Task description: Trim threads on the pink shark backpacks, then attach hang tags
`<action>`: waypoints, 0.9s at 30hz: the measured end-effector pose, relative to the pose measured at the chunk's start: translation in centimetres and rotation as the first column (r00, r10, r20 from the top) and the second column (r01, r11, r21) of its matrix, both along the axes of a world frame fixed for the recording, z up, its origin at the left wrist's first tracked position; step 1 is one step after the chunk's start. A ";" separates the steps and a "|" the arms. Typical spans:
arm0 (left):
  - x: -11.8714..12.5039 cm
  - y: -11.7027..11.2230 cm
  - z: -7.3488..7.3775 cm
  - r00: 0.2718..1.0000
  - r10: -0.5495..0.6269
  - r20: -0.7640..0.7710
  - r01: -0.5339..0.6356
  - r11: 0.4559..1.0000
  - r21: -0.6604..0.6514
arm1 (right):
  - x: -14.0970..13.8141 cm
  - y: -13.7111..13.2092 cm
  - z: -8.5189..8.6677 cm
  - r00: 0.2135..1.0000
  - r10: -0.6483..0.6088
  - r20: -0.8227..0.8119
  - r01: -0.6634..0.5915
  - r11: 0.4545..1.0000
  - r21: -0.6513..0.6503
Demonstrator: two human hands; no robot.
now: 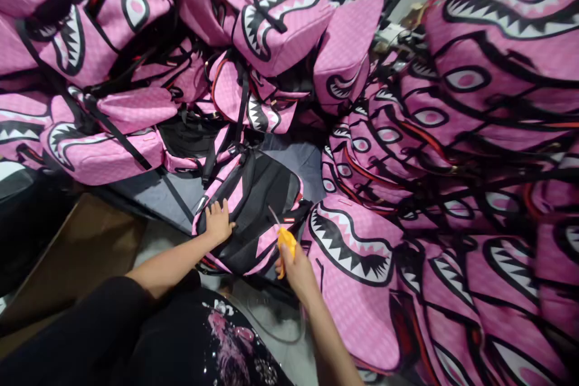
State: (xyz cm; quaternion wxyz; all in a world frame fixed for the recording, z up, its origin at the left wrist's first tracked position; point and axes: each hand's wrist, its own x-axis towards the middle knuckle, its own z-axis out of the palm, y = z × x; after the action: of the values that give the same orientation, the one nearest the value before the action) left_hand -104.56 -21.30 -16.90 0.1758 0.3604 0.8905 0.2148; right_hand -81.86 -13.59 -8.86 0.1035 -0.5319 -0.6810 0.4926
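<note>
A pink and black backpack (271, 184) lies in front of me with its black padded side up. My left hand (219, 222) rests on its near left part, fingers spread over a strap and the black padding. In my right hand (294, 262) is a yellow-handled tool (286, 242), gripped by the handle. Its thin, slightly curved tip points up and left over the backpack's right side. Whether the tip touches the fabric I cannot tell, nor exactly what kind of tool it is.
Pink backpacks with shark-mouth prints pile up at the back left; one (353, 277) stands close to my right hand. More are stacked along the right. A grey cloth surface (298, 160) shows beneath. A thin cord (289, 341) loops below my right forearm, and brown cardboard (90, 253) lies at left.
</note>
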 end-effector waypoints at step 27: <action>-0.4 -1.5 0.4 0.988 -0.141 0.065 0.138 0.989 0.046 | -8.0 9.9 11.1 0.427 0.415 0.804 -0.557 0.821 -0.127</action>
State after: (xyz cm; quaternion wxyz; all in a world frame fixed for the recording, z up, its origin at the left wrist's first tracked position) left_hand -104.95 -22.80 -16.47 0.2130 0.4178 0.8521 0.2325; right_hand -89.87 -3.71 2.21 -0.3200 -0.4643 -0.8120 0.1506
